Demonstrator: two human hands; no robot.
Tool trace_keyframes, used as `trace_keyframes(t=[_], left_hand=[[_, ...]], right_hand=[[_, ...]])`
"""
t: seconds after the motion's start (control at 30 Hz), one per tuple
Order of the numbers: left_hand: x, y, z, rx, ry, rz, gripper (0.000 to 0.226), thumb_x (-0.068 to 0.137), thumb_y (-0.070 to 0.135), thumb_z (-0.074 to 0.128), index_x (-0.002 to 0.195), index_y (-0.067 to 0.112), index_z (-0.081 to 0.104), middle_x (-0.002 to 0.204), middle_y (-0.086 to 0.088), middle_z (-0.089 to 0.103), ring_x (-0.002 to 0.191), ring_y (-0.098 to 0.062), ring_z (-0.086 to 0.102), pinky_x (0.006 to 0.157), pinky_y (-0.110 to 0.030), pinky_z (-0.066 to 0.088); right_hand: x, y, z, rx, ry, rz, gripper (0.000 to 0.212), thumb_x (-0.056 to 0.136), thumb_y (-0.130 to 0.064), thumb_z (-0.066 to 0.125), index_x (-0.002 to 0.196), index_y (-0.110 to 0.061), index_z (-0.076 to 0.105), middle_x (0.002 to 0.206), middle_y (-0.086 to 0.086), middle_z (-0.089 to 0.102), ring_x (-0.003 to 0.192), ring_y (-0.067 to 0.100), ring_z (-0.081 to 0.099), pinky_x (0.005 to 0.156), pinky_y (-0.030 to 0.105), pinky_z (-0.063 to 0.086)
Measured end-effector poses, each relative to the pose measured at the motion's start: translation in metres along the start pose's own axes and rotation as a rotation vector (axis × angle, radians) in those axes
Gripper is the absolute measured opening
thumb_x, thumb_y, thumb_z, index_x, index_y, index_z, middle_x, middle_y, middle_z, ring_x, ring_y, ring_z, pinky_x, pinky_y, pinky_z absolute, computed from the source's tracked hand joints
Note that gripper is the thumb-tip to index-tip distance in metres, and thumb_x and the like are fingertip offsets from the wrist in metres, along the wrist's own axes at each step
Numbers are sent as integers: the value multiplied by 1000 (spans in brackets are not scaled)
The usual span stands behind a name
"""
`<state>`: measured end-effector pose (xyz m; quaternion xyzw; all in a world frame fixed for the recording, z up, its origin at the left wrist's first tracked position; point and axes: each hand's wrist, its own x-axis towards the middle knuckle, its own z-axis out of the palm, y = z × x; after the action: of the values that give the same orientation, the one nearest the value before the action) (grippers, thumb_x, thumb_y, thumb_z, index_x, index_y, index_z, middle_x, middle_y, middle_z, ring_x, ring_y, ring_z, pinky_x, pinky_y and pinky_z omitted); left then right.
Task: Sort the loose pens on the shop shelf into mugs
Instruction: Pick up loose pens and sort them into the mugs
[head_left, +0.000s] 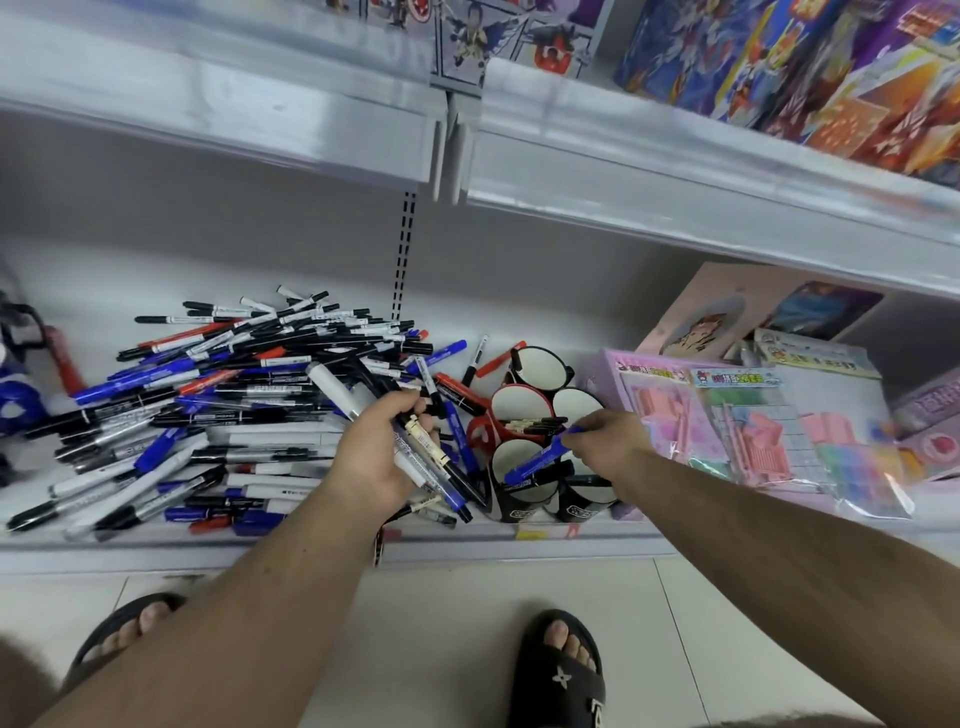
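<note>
Shelf (311, 545): a large heap of loose pens (218, 410) is left unsorted at its left. Mugs (535, 447): clustered just right of the heap; few pens are held so far, so most sorting is judged outstanding. Left hand (384, 457): a bundle of pens is grasped. Right hand (613, 441): a blue pen (545, 457) is pinched over a front mug.

I see the pen pile (223, 410) lying left of the mugs (540, 441) on the shelf (311, 545). Right of the mugs lie packets (753, 431), with my feet before them
</note>
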<state>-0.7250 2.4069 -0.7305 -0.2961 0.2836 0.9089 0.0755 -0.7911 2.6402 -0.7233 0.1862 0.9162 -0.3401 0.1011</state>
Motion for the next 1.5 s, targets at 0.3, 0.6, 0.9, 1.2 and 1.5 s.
trace_keyframes(t=[0.3, 0.6, 0.9, 1.2, 1.5], left_hand=[[-13, 3, 7, 109, -64, -19, 20, 92, 16, 60, 74, 10, 65, 58, -3, 59, 49, -14, 56, 65, -29, 48], [-27, 17, 22, 155, -139, 43, 8, 84, 12, 65, 78, 8, 67, 60, -5, 60, 54, -16, 58, 67, -33, 50], [-38, 25, 35, 116, -198, 218, 8, 78, 8, 69, 87, 8, 69, 72, -5, 66, 61, -15, 63, 57, -27, 54], [-45, 3, 32, 286, -241, 249, 13, 90, 3, 63, 84, 7, 74, 73, -10, 73, 69, -21, 71, 66, -33, 58], [-45, -18, 36, 760, -322, 294, 15, 84, -5, 63, 91, 8, 67, 64, -1, 68, 65, -19, 62, 62, -26, 50]], right_hand=[[1, 1, 2, -155, 64, 19, 39, 87, -8, 60, 125, -12, 67, 117, 9, 68, 106, 30, 64, 83, 30, 53], [-88, -68, -18, 159, -717, -60, 47, 88, -56, 61, 120, -21, 60, 106, 9, 70, 88, 24, 69, 69, 35, 55], [-130, -76, 27, 437, -619, 42, 61, 84, -74, 48, 105, -18, 60, 59, 2, 49, 41, 11, 32, 41, 19, 23], [-132, -79, 21, 162, -524, -78, 70, 80, -84, 23, 93, -25, 58, 67, -1, 63, 50, 13, 51, 47, 23, 37], [-113, -89, -18, -10, -107, -797, 34, 83, -37, 72, 114, -32, 60, 61, -11, 51, 61, 5, 50, 63, 30, 47]])
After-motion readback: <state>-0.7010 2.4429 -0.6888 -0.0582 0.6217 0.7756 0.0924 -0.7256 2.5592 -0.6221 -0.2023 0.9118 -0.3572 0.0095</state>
